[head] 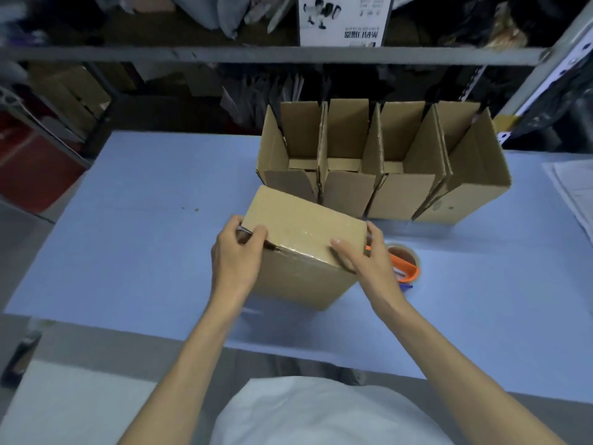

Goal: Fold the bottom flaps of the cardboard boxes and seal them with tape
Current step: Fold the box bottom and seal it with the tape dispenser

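From the head camera I see the cardboard box (305, 252) at the middle of the blue table (144, 236), taped face up (the strip glints). The left hand (237, 255) grips its left end, thumb on top. The right hand (362, 255) clasps the right edge likewise. A tape roll (406, 263) lies just beside that hand, and a row of open boxes (385, 165) stands behind.

**Hardly any print can be read**

A white printed card (345, 19) standing on the shelf (256, 56) carries a line of bold dark Chinese characters, upside down and too blurred to read. The rightmost open box (462, 194) bears a faint round mark, illegible.
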{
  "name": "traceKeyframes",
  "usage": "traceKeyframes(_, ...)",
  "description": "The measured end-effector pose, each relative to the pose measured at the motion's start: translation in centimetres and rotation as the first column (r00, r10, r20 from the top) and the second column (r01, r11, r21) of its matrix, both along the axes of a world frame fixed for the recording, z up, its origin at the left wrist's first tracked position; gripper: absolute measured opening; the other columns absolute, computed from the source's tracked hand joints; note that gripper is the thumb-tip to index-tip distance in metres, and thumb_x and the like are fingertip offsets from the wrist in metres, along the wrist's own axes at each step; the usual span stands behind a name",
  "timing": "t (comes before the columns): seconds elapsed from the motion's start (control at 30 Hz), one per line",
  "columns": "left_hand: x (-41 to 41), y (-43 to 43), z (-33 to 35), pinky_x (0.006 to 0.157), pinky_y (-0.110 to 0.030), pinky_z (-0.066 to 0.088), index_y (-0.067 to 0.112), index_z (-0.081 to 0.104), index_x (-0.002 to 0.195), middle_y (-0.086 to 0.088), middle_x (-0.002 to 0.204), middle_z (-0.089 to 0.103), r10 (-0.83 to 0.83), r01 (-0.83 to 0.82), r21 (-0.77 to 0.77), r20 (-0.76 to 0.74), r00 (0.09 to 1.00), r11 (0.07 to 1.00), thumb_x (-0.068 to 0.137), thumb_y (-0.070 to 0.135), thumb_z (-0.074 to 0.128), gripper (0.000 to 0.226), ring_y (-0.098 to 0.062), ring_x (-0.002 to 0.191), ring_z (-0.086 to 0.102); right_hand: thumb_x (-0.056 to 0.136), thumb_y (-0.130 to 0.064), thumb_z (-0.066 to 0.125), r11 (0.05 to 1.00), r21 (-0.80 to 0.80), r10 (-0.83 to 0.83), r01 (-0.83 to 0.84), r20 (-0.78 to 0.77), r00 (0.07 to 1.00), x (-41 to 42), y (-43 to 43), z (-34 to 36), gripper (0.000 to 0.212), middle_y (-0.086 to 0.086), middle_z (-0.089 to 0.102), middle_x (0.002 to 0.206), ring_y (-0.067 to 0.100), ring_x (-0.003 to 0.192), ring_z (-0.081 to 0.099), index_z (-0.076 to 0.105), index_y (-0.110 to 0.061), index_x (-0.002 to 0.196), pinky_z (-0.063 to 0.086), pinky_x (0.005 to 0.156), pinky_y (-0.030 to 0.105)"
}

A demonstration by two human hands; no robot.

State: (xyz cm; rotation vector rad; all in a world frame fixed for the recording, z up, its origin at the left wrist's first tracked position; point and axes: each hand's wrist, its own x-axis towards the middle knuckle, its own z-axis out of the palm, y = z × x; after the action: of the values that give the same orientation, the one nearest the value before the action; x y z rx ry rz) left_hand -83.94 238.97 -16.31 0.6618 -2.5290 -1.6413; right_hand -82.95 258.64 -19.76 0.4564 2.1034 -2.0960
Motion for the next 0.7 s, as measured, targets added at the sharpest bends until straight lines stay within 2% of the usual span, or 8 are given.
traceKeyframes(0.1, 1.3, -0.7, -0.8, 0.062, -0.028, 0.046, 0.031, 0.055, 0.094, 0.010, 0.089, 0.068, 0.016, -0.027, 0.083, 0.130, 0.991, 0.996, 0.064, 0.049, 0.064, 0.036, -0.009, 0.078, 0.063, 0.061, -0.040, 0.087, 0.978, 0.204, 0.046, -0.045, 0.000, 0.999, -0.2, -1.3, 0.3, 0.076, -0.010, 0.049, 0.121, 0.005, 0.110, 0.050, 0.043, -0.035, 0.123, 0.043, 0.091, 0.022)
traceKeyframes(0.17, 1.7, -0.3, -1.3, 0.069, -0.029, 0.051, 0.031, 0.051, 0.100, 0.015, 0.094, 0.066, 0.027, -0.036, 0.045, 0.184, 0.983, 0.998, 0.048, 0.060, 0.076, 0.065, -0.005, 0.085, 0.064, 0.046, -0.049, 0.089, 0.945, 0.323, 0.061, -0.059, 0.004, 0.998, -0.1, -2.1, 0.1, 0.098, -0.005, 0.047, 0.124, 0.011, 0.114, 0.048, 0.041, -0.027, 0.129, 0.045, 0.093, 0.029)
traceKeyframes(0.23, 2.0, 0.3, -1.8, 0.075, -0.032, 0.054, 0.030, 0.049, 0.104, 0.015, 0.095, 0.064, 0.040, -0.040, -0.008, 0.214, 0.976, 0.999, 0.037, 0.064, 0.080, 0.081, -0.007, 0.089, 0.063, 0.041, -0.051, 0.089, 0.927, 0.371, 0.063, -0.052, -0.019, 0.998, -0.2, -2.5, -0.1, 0.104, -0.003, 0.048, 0.123, 0.015, 0.116, 0.048, 0.041, -0.023, 0.129, 0.046, 0.093, 0.034)
traceKeyframes(0.37, 2.2, 0.4, -2.8, 0.082, -0.044, 0.056, 0.028, 0.054, 0.099, 0.009, 0.095, 0.069, 0.108, -0.146, 0.140, 0.251, 0.962, 0.979, 0.047, 0.046, 0.086, 0.064, -0.018, 0.089, 0.068, 0.056, -0.018, 0.089, 0.985, 0.174, 0.002, -0.008, 0.035, 0.999, -0.9, -2.1, -0.9, 0.082, -0.002, 0.050, 0.127, 0.014, 0.112, 0.052, 0.045, -0.026, 0.126, 0.046, 0.097, 0.036)
traceKeyframes(0.43, 2.1, 0.6, -2.8, 0.084, -0.045, 0.055, 0.028, 0.056, 0.094, 0.009, 0.092, 0.071, 0.135, -0.181, 0.167, 0.253, 0.958, 0.969, 0.052, 0.040, 0.083, 0.052, -0.021, 0.088, 0.069, 0.063, -0.012, 0.084, 0.992, 0.120, -0.031, 0.022, 0.077, 0.997, -1.4, -1.8, -1.0, 0.073, -0.001, 0.052, 0.126, 0.017, 0.112, 0.054, 0.047, -0.027, 0.124, 0.047, 0.098, 0.042)
traceKeyframes(0.5, 1.9, 1.0, -2.6, 0.084, -0.046, 0.054, 0.028, 0.055, 0.093, 0.009, 0.092, 0.070, 0.134, -0.173, 0.142, 0.249, 0.959, 0.975, 0.053, 0.042, 0.079, 0.048, -0.024, 0.088, 0.068, 0.061, -0.031, 0.084, 0.967, 0.254, -0.018, -0.003, 0.081, 0.997, -1.5, -1.9, -0.9, 0.077, -0.001, 0.052, 0.125, 0.017, 0.111, 0.054, 0.044, -0.023, 0.126, 0.047, 0.097, 0.044)
traceKeyframes(0.6, 1.8, 1.5, -2.3, 0.083, -0.046, 0.053, 0.030, 0.053, 0.093, 0.009, 0.093, 0.068, 0.119, -0.140, 0.083, 0.225, 0.967, 0.987, 0.054, 0.049, 0.073, 0.048, -0.023, 0.089, 0.066, 0.040, -0.071, 0.076, 0.842, 0.535, 0.009, -0.064, 0.106, 0.994, -1.2, -2.9, 0.0, 0.108, -0.001, 0.048, 0.122, 0.018, 0.110, 0.052, 0.039, -0.016, 0.125, 0.048, 0.087, 0.040)
traceKeyframes(0.7, 1.6, 1.3, -2.2, 0.085, -0.047, 0.052, 0.028, 0.052, 0.096, 0.006, 0.097, 0.067, 0.112, -0.140, 0.099, 0.247, 0.962, 0.985, 0.056, 0.048, 0.072, 0.048, -0.026, 0.091, 0.066, 0.054, -0.056, 0.083, 0.840, 0.541, -0.005, -0.039, 0.079, 0.997, -1.7, -3.1, -0.1, 0.091, 0.003, 0.049, 0.123, 0.022, 0.110, 0.052, 0.040, -0.014, 0.122, 0.046, 0.089, 0.039)
